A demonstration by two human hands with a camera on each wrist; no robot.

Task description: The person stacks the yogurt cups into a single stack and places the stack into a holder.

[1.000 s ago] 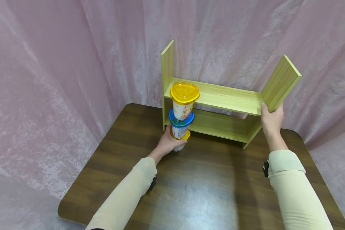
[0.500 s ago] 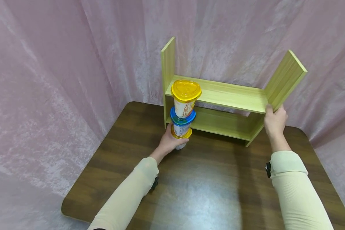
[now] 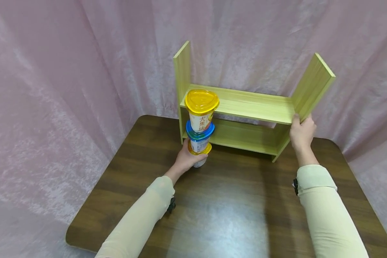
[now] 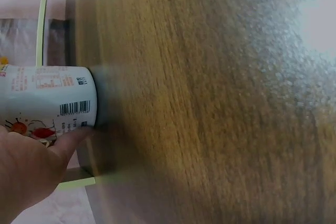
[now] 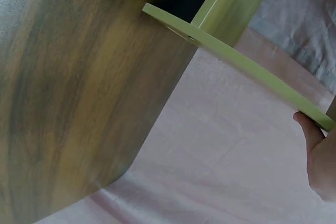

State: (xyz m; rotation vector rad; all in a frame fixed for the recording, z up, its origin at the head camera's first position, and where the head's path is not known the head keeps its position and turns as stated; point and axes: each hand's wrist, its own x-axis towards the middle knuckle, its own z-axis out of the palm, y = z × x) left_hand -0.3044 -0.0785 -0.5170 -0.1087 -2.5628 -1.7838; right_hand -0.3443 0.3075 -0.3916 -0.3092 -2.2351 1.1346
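Three fruit cups stand stacked in front of the left end of a light wooden shelf (image 3: pixel 251 110). The top cup (image 3: pixel 200 121) has a yellow lid, the middle cup (image 3: pixel 199 145) a blue one, and the bottom cup (image 3: pixel 200 163) another yellow one. My left hand (image 3: pixel 185 157) grips the stack low down, around the bottom cup, thumb across its front. A barcode shows on that white cup (image 4: pixel 52 98) in the left wrist view. At the shelf's other end, my right hand (image 3: pixel 303 134) holds the upright side panel (image 3: pixel 311 87), thumb inside and the other fingers hidden behind it.
The shelf stands at the back of a dark brown wooden table (image 3: pixel 219 208) with rounded corners. Pink curtains (image 3: pixel 116 53) hang behind it and at both sides. A glare patch lies on the tabletop near the front.
The head view has shifted slightly. Both hands keep their holds, and the stack and shelf stay in about the same place on the table.
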